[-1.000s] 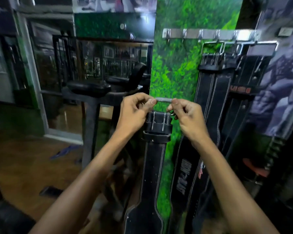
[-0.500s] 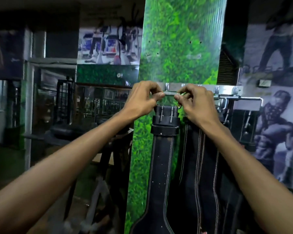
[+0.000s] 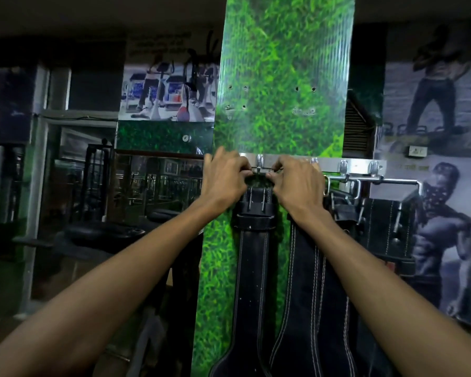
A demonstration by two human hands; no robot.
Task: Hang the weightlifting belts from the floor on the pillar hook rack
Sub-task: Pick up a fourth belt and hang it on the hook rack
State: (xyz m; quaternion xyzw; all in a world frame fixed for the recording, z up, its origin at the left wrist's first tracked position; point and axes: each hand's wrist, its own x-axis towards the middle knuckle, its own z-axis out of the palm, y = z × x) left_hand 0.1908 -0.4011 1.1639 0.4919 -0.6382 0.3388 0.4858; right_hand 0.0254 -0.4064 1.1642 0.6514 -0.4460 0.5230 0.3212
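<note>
I've got the black leather belt (image 3: 252,268) up against the green pillar (image 3: 283,77), its buckle (image 3: 257,176) raised to a hook (image 3: 259,163) near the left end of the steel hook rack (image 3: 332,161). My left hand (image 3: 223,180) pinches the left end of the buckle bar, my right hand (image 3: 297,183) pinches the right end; fingers on both are curled tight on the metal. I can't tell if the bar has seated behind the hook tip, since my knuckles hide the contact. To do this cleanly I'd keep the bar level, lift it just over the tip, drop it straight down, then ease off one hand at a time and check that the strap takes the load. Risk: a tilted bar slips off one side. Other belts (image 3: 310,281) hang just beside it to the right, and more hang from a chrome bar (image 3: 386,181) further right.
</note>
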